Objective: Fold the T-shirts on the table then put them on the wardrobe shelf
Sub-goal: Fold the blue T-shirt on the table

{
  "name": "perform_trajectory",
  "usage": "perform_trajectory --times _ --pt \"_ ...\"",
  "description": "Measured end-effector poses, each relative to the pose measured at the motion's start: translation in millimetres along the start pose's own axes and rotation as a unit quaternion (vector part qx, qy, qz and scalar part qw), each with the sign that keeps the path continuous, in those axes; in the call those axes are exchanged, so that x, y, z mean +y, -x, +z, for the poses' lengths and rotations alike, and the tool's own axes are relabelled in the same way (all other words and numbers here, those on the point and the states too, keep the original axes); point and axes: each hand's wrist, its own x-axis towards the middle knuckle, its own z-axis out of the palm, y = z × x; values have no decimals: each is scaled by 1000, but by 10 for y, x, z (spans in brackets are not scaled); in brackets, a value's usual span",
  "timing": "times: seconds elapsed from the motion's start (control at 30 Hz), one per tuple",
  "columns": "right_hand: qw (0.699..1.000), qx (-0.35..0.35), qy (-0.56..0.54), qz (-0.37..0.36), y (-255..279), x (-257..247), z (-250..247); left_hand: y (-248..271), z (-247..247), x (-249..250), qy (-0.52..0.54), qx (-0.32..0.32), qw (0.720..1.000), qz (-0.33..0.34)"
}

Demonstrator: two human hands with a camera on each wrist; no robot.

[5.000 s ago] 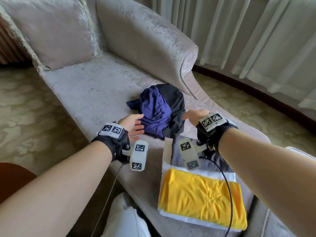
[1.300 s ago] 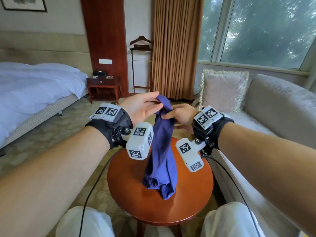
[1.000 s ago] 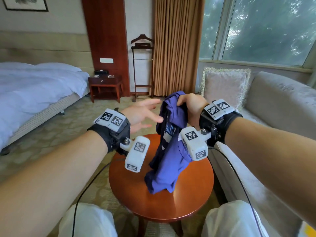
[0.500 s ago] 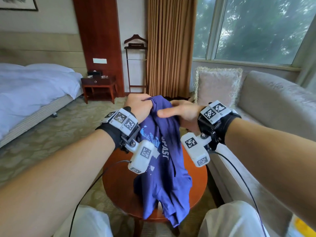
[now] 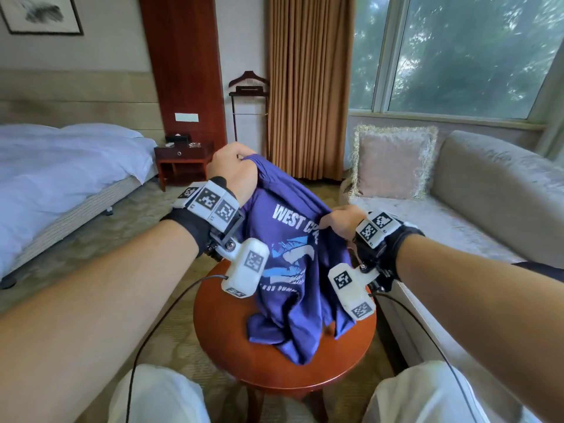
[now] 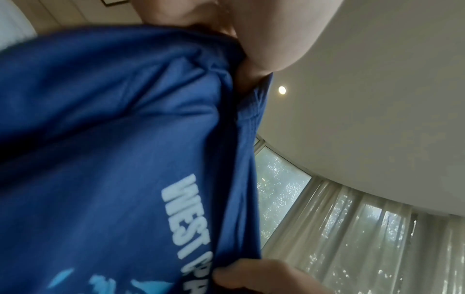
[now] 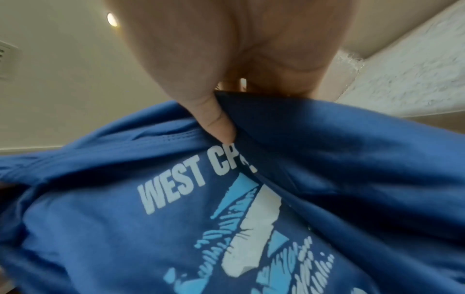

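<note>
A purple-blue T-shirt point(image 5: 293, 270) with white "WEST" lettering and a light-blue print hangs above the round wooden table point(image 5: 232, 340), its lower end crumpled on the tabletop. My left hand point(image 5: 235, 169) grips its upper edge high at the far left. Lower and to the right, my right hand point(image 5: 338, 222) pinches another part of the top edge. In the left wrist view the T-shirt point(image 6: 113, 159) fills the picture under my left hand point(image 6: 234, 49). The right wrist view shows my right hand point(image 7: 221, 123) with the thumb pressed into the T-shirt point(image 7: 176, 218).
A beige sofa point(image 5: 476, 215) with a fringed cushion point(image 5: 393, 161) runs along the right of the table. A bed point(image 5: 55, 175) stands at the left, a nightstand point(image 5: 183, 161) and valet stand point(image 5: 248, 111) behind. My white-trousered knees point(image 5: 158, 395) sit close to the table's near edge.
The shirt has been spread wider: my left hand rose and moved left with its edge, my right hand dropped to the right. The printed front now faces me.
</note>
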Motion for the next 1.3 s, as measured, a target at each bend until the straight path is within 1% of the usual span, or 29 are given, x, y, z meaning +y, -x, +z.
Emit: perform_trajectory --times 0.07,0.13,0.17,0.2,0.27,0.37,0.4,0.5,0.53,0.6,0.67,0.7,0.77,0.83,0.9,0.97,1.03,1.13,1.23,1.3 --pt "1000 21 -16 -8 29 -2 -61 13 -82 -12 -29 -2 1000 2" --pt "999 35 -31 -16 98 -25 -155 46 -159 29 -62 -19 998 -4" --pt "998 46 -40 -16 150 -50 -204 74 -208 73 -93 -37 995 -7" --pt "997 57 -51 -22 177 -71 -257 66 -252 90 -119 -37 992 -7" --pt "996 53 -53 -39 267 -159 -353 104 -360 182 -112 -33 992 -42" --pt "996 -16 -6 -89 471 -312 -512 158 -538 319 -81 -22 994 -66" --pt "994 -24 -4 -102 548 -355 -560 186 -607 384 -76 -23 994 -71" --pt "989 -43 -59 -129 818 -431 -670 243 -792 565 -76 -33 994 -71" --pt "986 -66 -73 -132 937 -457 -700 279 -851 642 -76 -36 994 -68" --pt "978 -149 -63 -132 1081 -507 -781 330 -953 761 -82 -41 994 -61" --pt "968 -228 -20 -101 1168 -531 -868 349 -1037 836 -91 -46 993 -57" --pt "964 -241 18 -110 1172 -548 -880 359 -1068 859 -97 -52 992 -57" --pt "964 -210 83 -143 1180 -577 -863 403 -1107 876 -110 -60 991 -54" --pt "970 -161 103 -151 1126 -558 -827 416 -1107 833 -133 -64 987 -62" --pt "971 -137 120 -153 1035 -487 -822 391 -1073 728 -153 -67 983 -70" --pt "971 -148 129 -138 986 -405 -815 347 -1014 552 -151 -60 982 -101" --pt "975 -150 110 -120 904 -309 -800 314 -944 352 -138 -54 980 -135" --pt "981 -103 117 -114 662 -133 -727 267 -818 31 -136 -48 977 -158" --pt "980 -58 167 -91 394 15 -625 206 -659 -268 -144 -53 971 -182" --pt "977 -18 192 -86 196 103 -559 137 -517 -476 -141 -52 972 -180"
